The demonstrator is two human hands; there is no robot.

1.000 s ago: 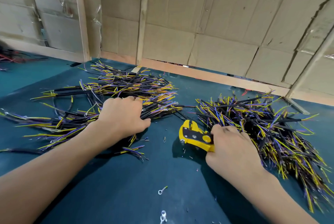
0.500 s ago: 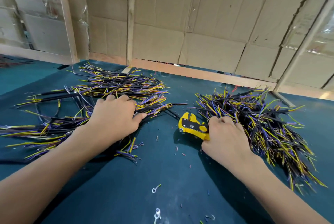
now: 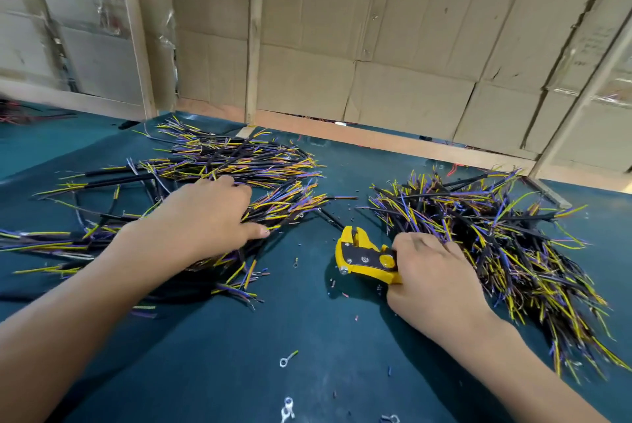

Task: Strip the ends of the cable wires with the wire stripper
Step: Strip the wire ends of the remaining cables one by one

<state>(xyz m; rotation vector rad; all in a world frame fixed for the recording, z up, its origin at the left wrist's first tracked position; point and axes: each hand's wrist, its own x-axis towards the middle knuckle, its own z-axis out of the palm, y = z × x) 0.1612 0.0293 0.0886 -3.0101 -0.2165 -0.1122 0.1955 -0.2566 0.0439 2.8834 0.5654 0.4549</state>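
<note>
Head view: left hand [image 3: 205, 217] palm down on left cable pile [image 3: 236, 166], fingers curled into the wires. Right hand [image 3: 434, 272] grips yellow wire stripper [image 3: 362, 257] at frame centre, beside right cable pile [image 3: 496, 234].

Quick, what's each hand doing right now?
Left hand: fingers down in the left pile of black cables with yellow and purple wires; grip cannot be told.
Right hand: grips the yellow wire stripper.
</note>
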